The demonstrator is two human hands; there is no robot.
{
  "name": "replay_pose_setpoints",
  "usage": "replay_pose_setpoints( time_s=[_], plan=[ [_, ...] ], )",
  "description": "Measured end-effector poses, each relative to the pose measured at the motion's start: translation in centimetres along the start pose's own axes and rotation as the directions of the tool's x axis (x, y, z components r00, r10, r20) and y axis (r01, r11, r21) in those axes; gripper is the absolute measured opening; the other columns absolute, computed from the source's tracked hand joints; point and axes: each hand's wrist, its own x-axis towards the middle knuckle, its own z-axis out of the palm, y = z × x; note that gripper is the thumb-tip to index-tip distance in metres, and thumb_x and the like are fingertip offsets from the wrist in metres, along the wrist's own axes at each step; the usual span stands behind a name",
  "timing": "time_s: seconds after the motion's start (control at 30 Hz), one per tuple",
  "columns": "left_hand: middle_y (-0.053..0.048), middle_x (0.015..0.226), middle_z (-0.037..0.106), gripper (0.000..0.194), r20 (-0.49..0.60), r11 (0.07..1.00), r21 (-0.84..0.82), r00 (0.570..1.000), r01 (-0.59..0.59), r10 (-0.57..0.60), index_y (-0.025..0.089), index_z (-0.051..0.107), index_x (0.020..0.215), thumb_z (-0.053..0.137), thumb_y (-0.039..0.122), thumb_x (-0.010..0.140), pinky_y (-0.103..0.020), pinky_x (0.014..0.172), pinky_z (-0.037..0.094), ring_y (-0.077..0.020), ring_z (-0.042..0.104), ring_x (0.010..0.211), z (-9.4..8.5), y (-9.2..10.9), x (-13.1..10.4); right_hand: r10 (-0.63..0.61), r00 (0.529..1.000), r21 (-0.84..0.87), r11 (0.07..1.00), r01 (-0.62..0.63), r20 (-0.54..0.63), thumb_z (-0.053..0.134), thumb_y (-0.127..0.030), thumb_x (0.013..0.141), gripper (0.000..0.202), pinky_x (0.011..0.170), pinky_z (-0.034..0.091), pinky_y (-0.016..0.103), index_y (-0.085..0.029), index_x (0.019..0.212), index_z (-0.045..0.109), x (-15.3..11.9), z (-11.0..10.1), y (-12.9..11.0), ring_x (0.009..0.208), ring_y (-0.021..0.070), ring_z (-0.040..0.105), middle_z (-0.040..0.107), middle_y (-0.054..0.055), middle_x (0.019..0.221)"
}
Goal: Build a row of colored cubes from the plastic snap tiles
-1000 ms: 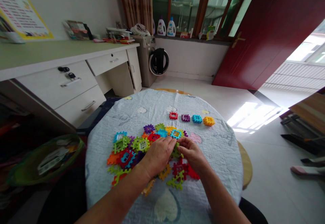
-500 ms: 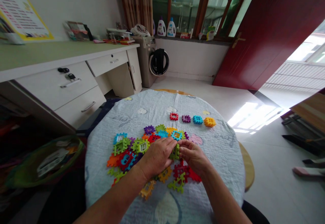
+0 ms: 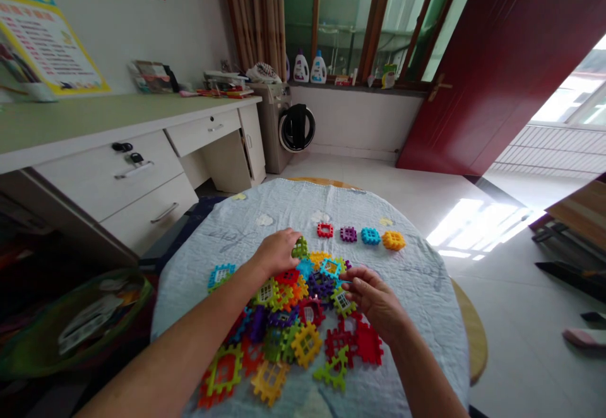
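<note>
My left hand [image 3: 277,252] reaches to the far side of a heap of plastic interlocking blocks, its fingers closed at the edge of a green block [image 3: 300,247]. At the heap's right side my right hand [image 3: 374,297] pinches a green block with a white window grid [image 3: 343,302] by its edge. Between the hands lie a light-blue framed block [image 3: 330,268] and a purple block [image 3: 320,284]. Nearer me are a yellow block [image 3: 307,345], a red block [image 3: 368,343] and a green triangular piece [image 3: 334,370].
Behind the heap stands a row of small block groups: red [image 3: 325,230], purple [image 3: 348,234], blue [image 3: 370,236] and yellow [image 3: 393,240]. A pale blue cloth [image 3: 421,292] covers the round table. A green basket [image 3: 127,298] is on the left.
My hands have parted from the green block they held together. My left hand has moved away to the far-left green block; my right hand has moved slightly right. The view has tilted up.
</note>
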Motion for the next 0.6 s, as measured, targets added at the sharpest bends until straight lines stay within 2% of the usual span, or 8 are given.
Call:
replay_pose_setpoints(
  time_s=[0.13, 0.27, 0.4, 0.6],
  plan=[
    [-0.010, 0.122, 0.062, 0.060, 0.089, 0.994, 0.105, 0.996, 0.007, -0.016, 0.018, 0.053, 0.124, 0.069, 0.025, 0.067, -0.029, 0.093, 0.048, -0.0237, 0.061, 0.111, 0.8, -2.2, 4.7, -0.006, 0.998, -0.028, 1.000, 0.005, -0.059, 0.087, -0.036, 0.061, 0.034, 0.064, 0.049, 0.024, -0.020, 0.086, 0.070, 0.3, -0.7, 0.1, 0.075, 0.0128, 0.063, 0.071, 0.004, 0.095],
    [-0.009, 0.116, 0.064, 0.051, 0.136, 0.991, 0.137, 0.991, -0.001, -0.018, 0.020, 0.058, 0.114, 0.070, 0.018, 0.064, -0.030, 0.091, 0.049, -0.0240, 0.062, 0.109, 1.6, -2.4, 8.2, -0.005, 0.995, -0.018, 1.000, 0.003, -0.104, 0.088, -0.034, 0.059, 0.035, 0.061, 0.047, 0.023, -0.020, 0.086, 0.070, 0.5, -1.6, 0.3, 0.072, 0.0123, 0.061, 0.070, 0.004, 0.092],
    [-0.008, 0.118, 0.064, 0.051, 0.176, 0.989, 0.146, 0.984, -0.017, -0.009, 0.021, 0.059, 0.113, 0.070, 0.017, 0.063, -0.028, 0.091, 0.048, -0.0233, 0.062, 0.110, 2.2, -2.4, 10.8, -0.016, 0.995, -0.008, 1.000, 0.015, -0.100, 0.085, -0.034, 0.064, 0.032, 0.062, 0.047, 0.023, -0.020, 0.089, 0.070, 0.6, -2.4, 0.1, 0.074, 0.0127, 0.061, 0.070, 0.004, 0.093],
    [-0.005, 0.117, 0.066, 0.059, 0.291, 0.991, 0.130, 0.957, -0.029, -0.010, 0.024, 0.064, 0.110, 0.080, 0.029, 0.054, -0.026, 0.084, 0.051, -0.0229, 0.065, 0.102, 2.7, -3.5, 13.4, -0.026, 0.991, -0.015, 1.000, 0.024, -0.135, 0.086, -0.035, 0.063, 0.035, 0.062, 0.046, 0.025, -0.021, 0.091, 0.070, 0.3, -2.3, -0.4, 0.075, 0.0141, 0.061, 0.071, 0.005, 0.093]
  ],
)
